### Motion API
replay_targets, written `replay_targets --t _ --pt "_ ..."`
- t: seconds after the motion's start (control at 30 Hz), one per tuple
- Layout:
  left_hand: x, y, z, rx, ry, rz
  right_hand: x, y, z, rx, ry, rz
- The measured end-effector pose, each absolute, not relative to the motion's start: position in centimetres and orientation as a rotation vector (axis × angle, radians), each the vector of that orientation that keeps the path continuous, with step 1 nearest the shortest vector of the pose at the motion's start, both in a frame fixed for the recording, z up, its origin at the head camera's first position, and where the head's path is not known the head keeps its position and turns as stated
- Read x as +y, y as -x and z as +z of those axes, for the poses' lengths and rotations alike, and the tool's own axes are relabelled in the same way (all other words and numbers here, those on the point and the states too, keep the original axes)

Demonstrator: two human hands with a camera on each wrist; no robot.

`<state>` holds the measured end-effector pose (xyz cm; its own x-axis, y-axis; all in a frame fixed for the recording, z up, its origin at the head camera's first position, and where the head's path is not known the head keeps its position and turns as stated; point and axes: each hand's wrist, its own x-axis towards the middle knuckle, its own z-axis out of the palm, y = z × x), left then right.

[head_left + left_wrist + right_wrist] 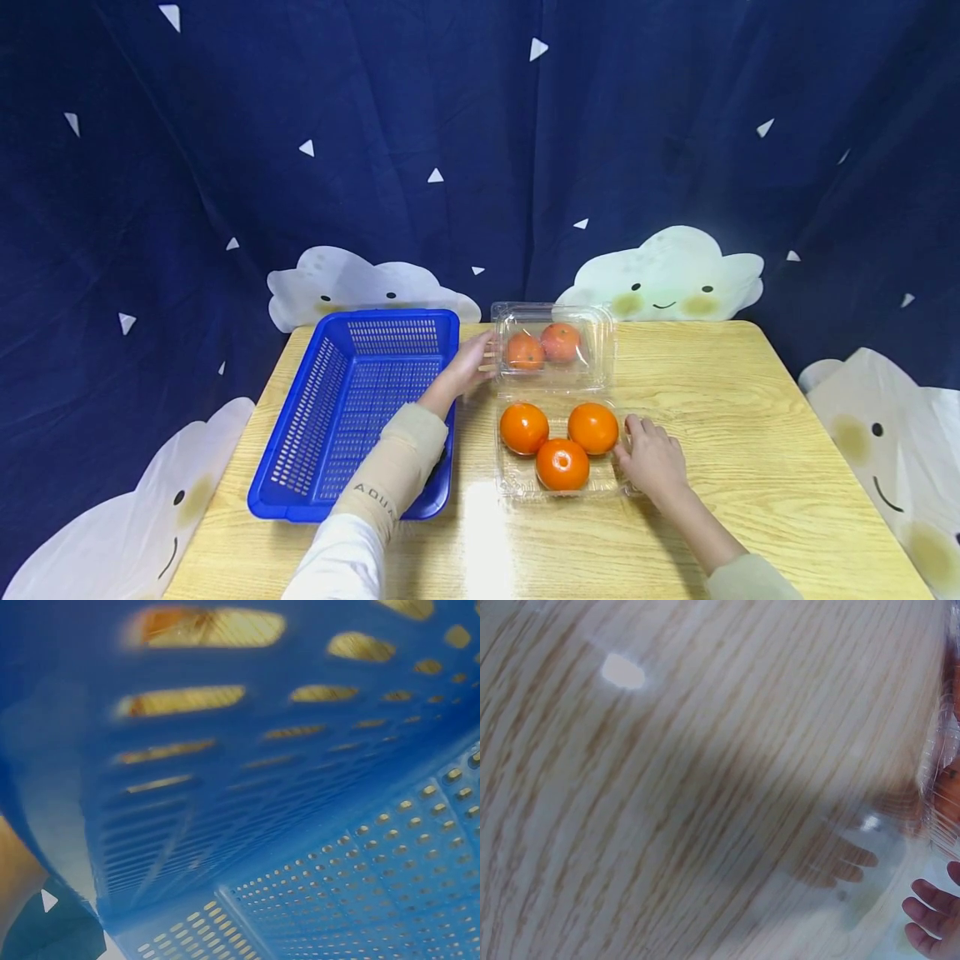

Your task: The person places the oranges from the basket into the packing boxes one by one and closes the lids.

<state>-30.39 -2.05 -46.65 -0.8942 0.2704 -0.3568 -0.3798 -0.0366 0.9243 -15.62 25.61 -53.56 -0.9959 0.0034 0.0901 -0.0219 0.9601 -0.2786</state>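
A clear plastic clamshell box (517,483) lies unfolded on the table. Three glossy orange fruits (562,464) sit in its near half. Two redder round fruits (527,352) show through the clear far half, the lid (596,375); whether they lie in or under it I cannot tell. My left hand (468,367) reaches across the basket's right rim, its extended fingers at the lid's left edge. Beside the near half's right edge is my right hand (652,457), fingers loosely bent; the right wrist view shows its fingers (930,907) apart. The basket wall hides my left fingers in the left wrist view.
A blue perforated plastic basket (258,492) stands left of the box, under my left forearm. Both rest on a wooden table (750,442). A dark blue curtain (480,108) with white triangles and clouds hangs behind the table.
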Motion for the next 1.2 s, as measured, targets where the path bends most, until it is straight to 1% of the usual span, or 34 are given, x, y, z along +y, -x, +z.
replay_targets --t 0.43,0.83,0.9,1.03,1.1,1.2 --pt "-2.2 30.2 -45.2 1.812 0.027 1.954 25.6 15.7 -53.6 -3.027 -0.011 0.436" --pt "-2.0 29.7 -43.4 1.886 0.041 1.901 25.6 15.7 -53.5 -3.027 -0.015 0.437" --pt "-1.9 29.4 -43.0 1.937 0.028 1.86 25.6 15.7 -53.5 -3.027 -0.017 0.436" --pt "-1.8 27.9 -40.6 2.019 0.024 1.773 25.6 15.7 -53.5 -3.028 -0.02 0.431" --pt "-1.7 27.9 -40.6 2.063 0.023 1.747 25.6 15.6 -53.5 -3.028 -0.021 0.431" --pt "-1.3 30.9 -45.1 2.12 0.033 1.735 25.6 15.6 -53.6 -3.022 -0.02 0.43"
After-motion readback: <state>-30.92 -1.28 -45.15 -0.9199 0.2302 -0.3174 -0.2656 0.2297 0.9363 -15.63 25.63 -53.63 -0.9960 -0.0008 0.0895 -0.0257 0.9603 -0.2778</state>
